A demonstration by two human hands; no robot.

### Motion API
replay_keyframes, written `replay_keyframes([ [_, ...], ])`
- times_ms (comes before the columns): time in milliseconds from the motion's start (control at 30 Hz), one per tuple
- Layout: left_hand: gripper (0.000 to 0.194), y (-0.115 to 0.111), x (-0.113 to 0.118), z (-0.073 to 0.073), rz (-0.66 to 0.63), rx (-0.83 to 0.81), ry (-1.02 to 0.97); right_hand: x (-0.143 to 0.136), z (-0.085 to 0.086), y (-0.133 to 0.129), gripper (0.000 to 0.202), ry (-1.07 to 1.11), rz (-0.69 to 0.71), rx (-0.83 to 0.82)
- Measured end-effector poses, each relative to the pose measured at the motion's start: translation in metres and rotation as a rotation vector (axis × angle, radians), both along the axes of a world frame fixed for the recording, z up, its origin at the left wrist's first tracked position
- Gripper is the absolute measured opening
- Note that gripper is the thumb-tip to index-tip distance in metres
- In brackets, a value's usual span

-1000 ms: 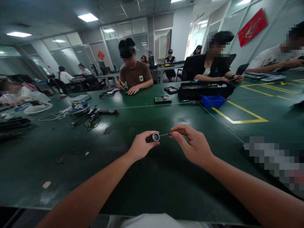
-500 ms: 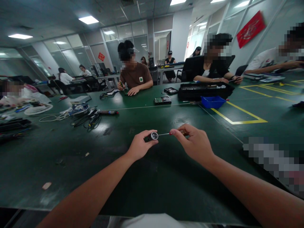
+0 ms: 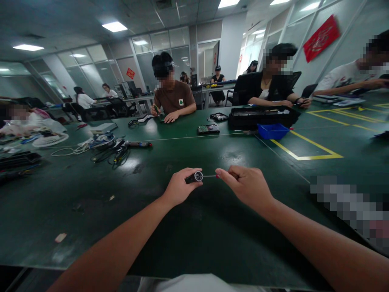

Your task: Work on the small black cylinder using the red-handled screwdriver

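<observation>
My left hand (image 3: pixel 178 187) is closed around a short black cylinder (image 3: pixel 192 178), pinched between thumb and fingers. Its round, light-rimmed end faces me and slightly to the right; the details inside that opening are too small to make out. A screwdriver (image 3: pixel 210 176) is gripped in my right hand (image 3: pixel 249 185), with the thumb along it near a red collar. The thin metal shaft points left and its tip meets the rim or mouth of the cylinder. Most of the handle is hidden by my fingers. Both hands are held above the green table (image 3: pixel 194 239).
A circuit-board part (image 3: pixel 208 129), a blue tray (image 3: pixel 273 132) and a long black housing (image 3: pixel 261 117) lie farther back. Tangled cables (image 3: pixel 114 153) are at left. A blurred-out object (image 3: pixel 349 207) sits at right. Co-workers sit across the table.
The cylinder has turned in my left hand, so more of its black side shows. My right hand has rolled over, hiding more of the screwdriver's handle, and the shaft now lies nearly level.
</observation>
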State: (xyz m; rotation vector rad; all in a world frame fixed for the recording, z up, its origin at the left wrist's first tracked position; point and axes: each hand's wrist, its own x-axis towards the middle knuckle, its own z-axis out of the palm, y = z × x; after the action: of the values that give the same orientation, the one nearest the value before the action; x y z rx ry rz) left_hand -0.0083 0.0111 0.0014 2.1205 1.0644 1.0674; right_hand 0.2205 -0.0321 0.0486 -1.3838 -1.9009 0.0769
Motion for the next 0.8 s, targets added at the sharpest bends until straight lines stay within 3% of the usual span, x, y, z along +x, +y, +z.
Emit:
replay_keyframes([
  [100, 0.042, -0.0001, -0.0004, 0.0009, -0.002, -0.007, 0.022, -0.0006, -0.0021, -0.0001, 0.038, 0.017, 0.026, 0.006],
  [267, 0.042, -0.0002, -0.0009, 0.0022, 0.0, 0.01, 0.034, -0.0009, -0.0044, -0.003, 0.012, 0.042, 0.217, 0.001],
  [467, 0.041, -0.0044, 0.0008, 0.0055, -0.034, 0.006, 0.049, 0.0004, 0.0015, -0.0038, 0.03, -0.014, 0.211, -0.069],
  [800, 0.042, -0.0008, -0.0005, 0.0018, -0.002, 0.017, 0.051, -0.0011, -0.0006, -0.0055, 0.031, -0.012, 0.29, -0.065],
])
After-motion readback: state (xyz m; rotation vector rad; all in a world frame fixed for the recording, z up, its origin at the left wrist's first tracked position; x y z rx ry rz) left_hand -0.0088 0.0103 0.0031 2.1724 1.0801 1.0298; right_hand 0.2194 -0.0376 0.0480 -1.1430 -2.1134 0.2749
